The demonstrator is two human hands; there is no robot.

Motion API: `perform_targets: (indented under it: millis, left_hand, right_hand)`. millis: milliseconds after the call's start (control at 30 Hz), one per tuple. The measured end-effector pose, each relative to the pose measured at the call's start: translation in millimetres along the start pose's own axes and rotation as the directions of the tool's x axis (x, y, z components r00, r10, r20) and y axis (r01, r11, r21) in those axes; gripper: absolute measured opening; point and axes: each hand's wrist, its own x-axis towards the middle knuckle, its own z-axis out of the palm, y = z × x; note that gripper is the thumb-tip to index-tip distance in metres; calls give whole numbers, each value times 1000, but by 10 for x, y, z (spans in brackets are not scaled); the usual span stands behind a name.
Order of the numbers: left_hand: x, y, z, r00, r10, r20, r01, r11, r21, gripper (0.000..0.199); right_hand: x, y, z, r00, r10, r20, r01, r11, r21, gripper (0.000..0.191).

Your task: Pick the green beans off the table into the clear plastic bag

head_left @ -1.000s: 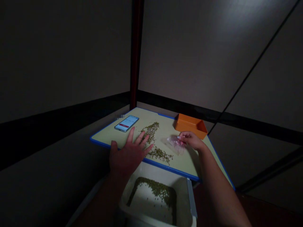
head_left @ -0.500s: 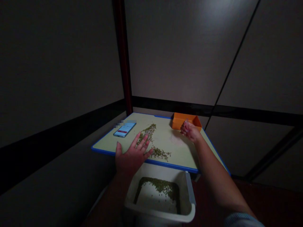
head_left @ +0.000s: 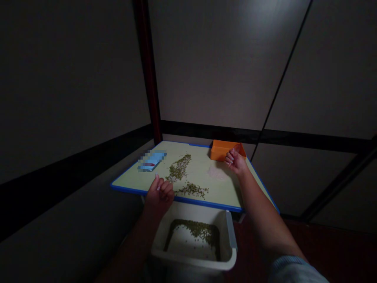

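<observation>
The left hand (head_left: 160,191) is positioned over the near edge of the table (head_left: 203,157), left of centre, with its fingers folded inward and narrow and its thumb pointing up; nothing shows between them. Whether this hand touches the tabletop cannot be told. The right hand (head_left: 235,160) is raised in front of the near side of the orange box (head_left: 219,151) at the far right; its fingers are also curled, but the view does not show whether they hold anything. The green grains lie on the tabletop in two spreads: a longer far spread (head_left: 179,168) near the middle, and a smaller near spread (head_left: 193,190) close to the near edge, just right of the left hand. A pale, see-through patch (head_left: 216,173) lies between the grains and the right hand; its exact nature is unclear. The bin (head_left: 194,263) stands below the near edge, open side up, a placement that probably lets it receive grains coming over that edge; more grains (head_left: 202,230) lie inside, mostly toward its far side. The phone (head_left: 151,161) lies face up at the left, apart from the grains, presumably to keep its screen visible. Its screen is masked and carries a red area; no writing is legible. No brand or label can be read on the bin or box.
</observation>
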Motion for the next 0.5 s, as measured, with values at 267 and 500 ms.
perform_targets:
  millis: [267,500]
  left_hand:
    - [-7,32,-15,997,80,-1,-77,964,253,50]
    - [-64,-27,84,984,170,50,-147,623,768,51]
  right_hand:
    - [50,-21,-258,998,-51,-29,55,983,173,42]
    - [26,-37,-278,990,42,-134,-2,958,286,42]
